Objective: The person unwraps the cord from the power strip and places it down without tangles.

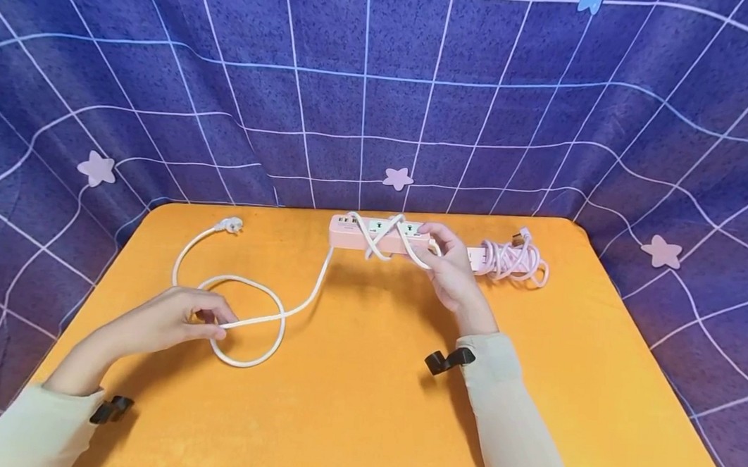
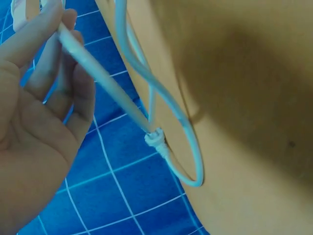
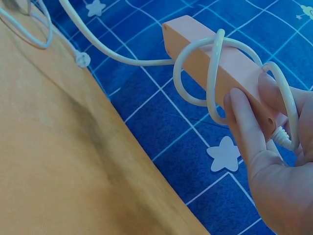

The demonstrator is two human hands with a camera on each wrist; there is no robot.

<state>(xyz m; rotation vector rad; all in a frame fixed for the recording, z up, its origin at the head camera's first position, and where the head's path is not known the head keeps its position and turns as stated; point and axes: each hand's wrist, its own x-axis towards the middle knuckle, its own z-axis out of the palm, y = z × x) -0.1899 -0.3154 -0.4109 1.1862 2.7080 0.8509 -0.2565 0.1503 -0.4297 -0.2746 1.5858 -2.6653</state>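
Observation:
My right hand [image 1: 453,271] grips one end of a pink power strip [image 1: 341,233], raised over the table's far side. White cord [image 3: 215,73] crosses loosely around the strip's body, leaving from its right end beside my fingers. From the strip's left end the cord [image 1: 314,294] runs down to my left hand [image 1: 175,320], which pinches it between thumb and fingertips. Past that pinch, the cord makes a wide loop and ends in a white plug [image 1: 230,224] at the back left of the table. In the left wrist view the pinched cord [image 2: 105,81] stretches taut from the fingertips.
Behind and right of my right hand lies a second power strip [image 1: 476,258], with pink cord [image 1: 506,261] coiled round it and its own plug on top. The orange table [image 1: 352,402] ends at a blue gridded curtain [image 1: 330,104] with star shapes on it.

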